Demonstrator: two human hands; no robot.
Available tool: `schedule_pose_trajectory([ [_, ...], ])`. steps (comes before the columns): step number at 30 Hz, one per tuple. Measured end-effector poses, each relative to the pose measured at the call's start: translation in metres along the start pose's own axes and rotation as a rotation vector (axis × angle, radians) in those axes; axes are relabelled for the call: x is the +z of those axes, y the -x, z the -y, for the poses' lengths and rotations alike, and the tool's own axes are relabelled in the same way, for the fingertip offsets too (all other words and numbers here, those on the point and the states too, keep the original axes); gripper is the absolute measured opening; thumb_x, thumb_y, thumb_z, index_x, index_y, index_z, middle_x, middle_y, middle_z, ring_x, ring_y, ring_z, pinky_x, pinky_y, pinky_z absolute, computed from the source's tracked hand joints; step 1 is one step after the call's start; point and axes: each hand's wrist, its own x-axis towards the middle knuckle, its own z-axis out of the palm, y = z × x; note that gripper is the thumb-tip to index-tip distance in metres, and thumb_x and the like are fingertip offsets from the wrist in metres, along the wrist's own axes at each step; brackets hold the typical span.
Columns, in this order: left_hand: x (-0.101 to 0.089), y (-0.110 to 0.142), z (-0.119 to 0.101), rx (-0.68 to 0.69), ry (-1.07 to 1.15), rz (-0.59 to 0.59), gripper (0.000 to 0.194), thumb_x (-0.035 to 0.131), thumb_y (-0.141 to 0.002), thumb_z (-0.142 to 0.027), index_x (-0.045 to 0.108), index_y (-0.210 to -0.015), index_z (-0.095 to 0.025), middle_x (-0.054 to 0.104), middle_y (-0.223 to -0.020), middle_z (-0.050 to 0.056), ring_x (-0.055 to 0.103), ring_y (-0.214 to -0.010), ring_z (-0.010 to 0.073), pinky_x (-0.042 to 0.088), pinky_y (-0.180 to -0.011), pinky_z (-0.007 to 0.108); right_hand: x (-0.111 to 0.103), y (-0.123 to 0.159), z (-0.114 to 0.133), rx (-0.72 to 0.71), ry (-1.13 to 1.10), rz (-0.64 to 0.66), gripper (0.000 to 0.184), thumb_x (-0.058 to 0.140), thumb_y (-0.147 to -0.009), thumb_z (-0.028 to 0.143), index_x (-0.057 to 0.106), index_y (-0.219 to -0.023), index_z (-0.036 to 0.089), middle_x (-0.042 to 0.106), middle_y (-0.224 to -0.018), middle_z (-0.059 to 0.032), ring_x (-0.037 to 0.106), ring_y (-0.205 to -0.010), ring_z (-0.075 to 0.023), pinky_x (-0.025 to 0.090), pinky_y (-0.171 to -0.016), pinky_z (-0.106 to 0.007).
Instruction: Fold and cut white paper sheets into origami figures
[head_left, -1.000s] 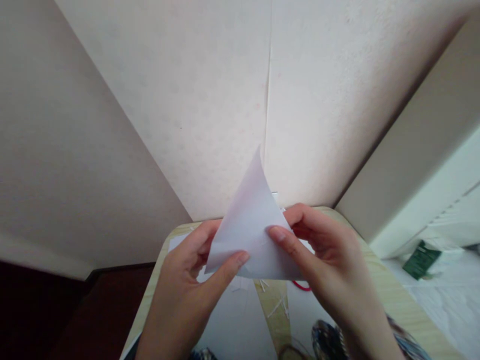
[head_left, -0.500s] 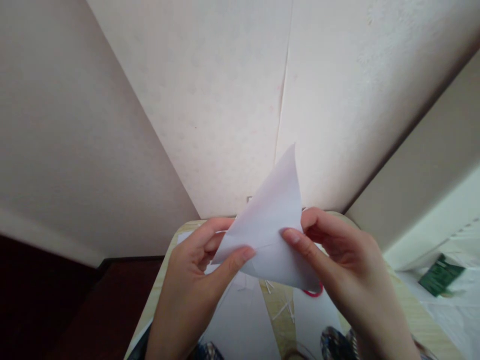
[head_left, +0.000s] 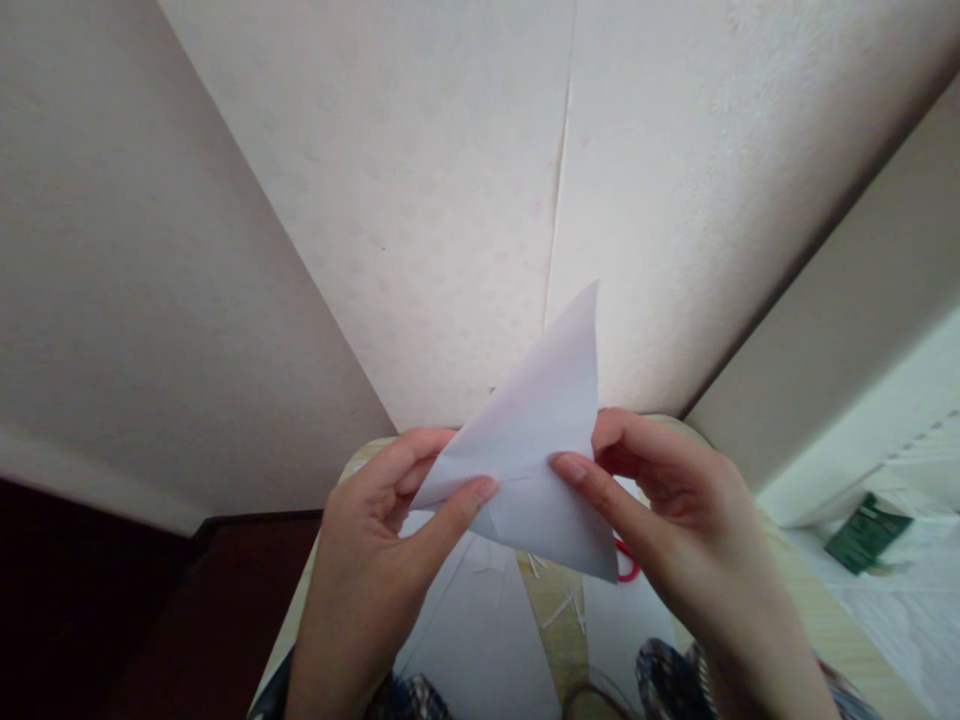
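A folded sheet of white paper (head_left: pixel 532 420) is raised above the table, one pointed corner up. My left hand (head_left: pixel 397 530) pinches its left side, thumb on the near face and fingers behind. On the right edge, my right hand (head_left: pixel 660 510) grips the same paper, its thumb pressed on the front and the other fingers partly hidden behind. A faint crease runs between the two thumbs. Just below the paper's lower right corner shows a red loop (head_left: pixel 628 562), perhaps a scissor handle, mostly covered.
Under my hands is a light wood table (head_left: pixel 559 600) with white sheets (head_left: pixel 480 640) and thin white paper strips (head_left: pixel 574 605). A pale wall (head_left: pixel 450 250) rises behind it. At the right lies a green packet (head_left: pixel 866 535) on white plastic. A dark round rim (head_left: pixel 596 690) shows at the bottom.
The paper and both hands have shifted slightly left. The paper's crease between the thumbs looks more distinct, and more of the red loop shows. Both hands keep their hold.
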Motion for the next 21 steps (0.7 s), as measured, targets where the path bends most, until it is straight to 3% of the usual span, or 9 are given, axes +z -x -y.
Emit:
schedule_pose_trajectory([
  [6, 0.002, 0.0, -0.001, 0.032, -0.072, -0.048, 0.007, 0.079, -0.072, -0.025, 0.074, -0.077, -0.024, 0.077, -0.07, -0.005, 0.069, -0.064, 0.0128, 0.051, -0.055, 0.016, -0.001, 0.001, 0.0, -0.017, 0.007, -0.016, 0.021, 0.063, -0.087, 0.02, 0.06, -0.066, 0.021, 0.061, -0.062, 0.0027, 0.06, -0.062, -0.0129, 0.041, -0.045, -0.02],
  [11, -0.004, -0.001, -0.003, 0.086, -0.153, -0.045, 0.006, 0.076, -0.07, -0.018, 0.073, -0.069, -0.022, 0.072, -0.063, -0.005, 0.064, -0.054, 0.011, 0.043, -0.039, 0.014, -0.001, 0.001, -0.001, -0.024, -0.001, -0.021, 0.02, 0.064, -0.087, 0.02, 0.06, -0.067, 0.022, 0.064, -0.064, 0.0038, 0.059, -0.06, -0.0115, 0.042, -0.048, -0.02],
  [16, -0.007, -0.002, -0.005, 0.104, -0.095, -0.067, 0.008, 0.076, -0.068, -0.016, 0.073, -0.064, -0.022, 0.072, -0.066, -0.004, 0.062, -0.052, 0.0097, 0.043, -0.037, 0.012, 0.001, 0.001, 0.0, -0.029, 0.019, -0.021, 0.021, 0.063, -0.087, 0.02, 0.06, -0.066, 0.022, 0.062, -0.062, 0.0047, 0.056, -0.055, -0.0103, 0.043, -0.049, -0.021],
  [21, -0.009, -0.004, -0.003, 0.087, 0.024, -0.002, 0.011, 0.075, -0.069, -0.013, 0.076, -0.069, -0.025, 0.067, -0.053, -0.007, 0.057, -0.045, 0.0079, 0.045, -0.04, 0.012, -0.002, 0.003, -0.002, 0.014, 0.002, -0.045, 0.019, 0.063, -0.088, 0.024, 0.063, -0.069, 0.024, 0.058, -0.058, 0.0047, 0.053, -0.053, -0.011, 0.041, -0.049, -0.022],
])
